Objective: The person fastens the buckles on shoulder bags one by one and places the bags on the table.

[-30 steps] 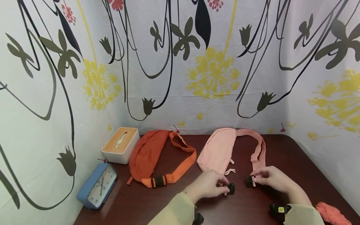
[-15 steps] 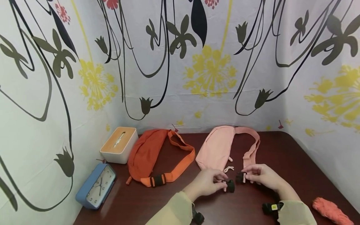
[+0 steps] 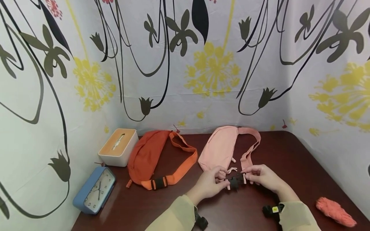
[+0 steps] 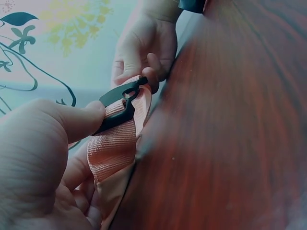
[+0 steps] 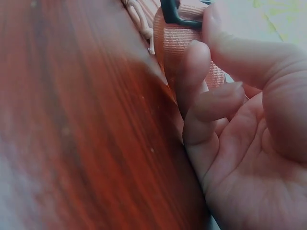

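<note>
A pink waist bag (image 3: 219, 147) lies on the table, its strap (image 3: 245, 157) curving toward the right hand. The left hand (image 3: 206, 183) pinches one half of a black side-release buckle (image 3: 233, 183) at its webbing end. Thumb and fingers of the right hand (image 3: 264, 177) pinch the other buckle half (image 3: 240, 177). Both halves meet end to end between the hands; whether they are latched cannot be told. Ribbed pink webbing (image 4: 112, 153) runs through the buckle in the left wrist view. The right wrist view catches only a corner of the black plastic (image 5: 184, 22).
An orange waist bag (image 3: 148, 154) with a fastened buckle (image 3: 159, 183) lies to the left. Beyond it are a white tissue box (image 3: 118, 147) with a wooden-look lid and a blue clock (image 3: 93, 191). Coral yarn (image 3: 335, 211) lies at the right. Patterned cloth walls surround the table (image 3: 162, 211).
The two hands have come together, mostly the right hand moving left. The buckle halves, apart a second ago, now touch. The head view has shifted slightly.
</note>
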### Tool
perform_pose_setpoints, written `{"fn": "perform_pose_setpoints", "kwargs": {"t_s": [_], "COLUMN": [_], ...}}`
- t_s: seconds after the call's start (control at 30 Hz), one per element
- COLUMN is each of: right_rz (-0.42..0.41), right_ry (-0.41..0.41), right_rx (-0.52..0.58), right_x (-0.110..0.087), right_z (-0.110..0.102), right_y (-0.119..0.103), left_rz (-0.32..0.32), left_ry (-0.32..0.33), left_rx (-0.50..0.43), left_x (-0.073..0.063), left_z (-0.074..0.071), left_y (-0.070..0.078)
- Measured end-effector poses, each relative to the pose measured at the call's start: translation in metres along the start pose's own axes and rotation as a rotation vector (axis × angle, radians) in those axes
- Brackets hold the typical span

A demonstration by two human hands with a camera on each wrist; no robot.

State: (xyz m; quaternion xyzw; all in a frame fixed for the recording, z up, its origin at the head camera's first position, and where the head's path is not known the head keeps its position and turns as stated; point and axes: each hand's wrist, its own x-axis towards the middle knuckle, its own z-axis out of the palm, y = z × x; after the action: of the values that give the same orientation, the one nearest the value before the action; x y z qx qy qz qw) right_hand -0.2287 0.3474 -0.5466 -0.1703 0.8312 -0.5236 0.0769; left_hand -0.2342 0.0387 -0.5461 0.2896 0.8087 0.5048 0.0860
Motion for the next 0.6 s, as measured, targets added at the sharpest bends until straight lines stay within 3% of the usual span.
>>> {"fn": "perform_pose_setpoints", "kwargs": {"t_s": [0.6], "right_rz": [-0.051], "right_ry": [-0.011], "right_rx": [0.016], "right_x": [0.002], "right_z": [0.0047], "right_y": [0.0017], "left_rz": [0.047], "left_ry": [0.035], "left_rx": [-0.01], "left_x": [0.0003], "left_z": [0.0012], "left_y": [-0.0054]}}
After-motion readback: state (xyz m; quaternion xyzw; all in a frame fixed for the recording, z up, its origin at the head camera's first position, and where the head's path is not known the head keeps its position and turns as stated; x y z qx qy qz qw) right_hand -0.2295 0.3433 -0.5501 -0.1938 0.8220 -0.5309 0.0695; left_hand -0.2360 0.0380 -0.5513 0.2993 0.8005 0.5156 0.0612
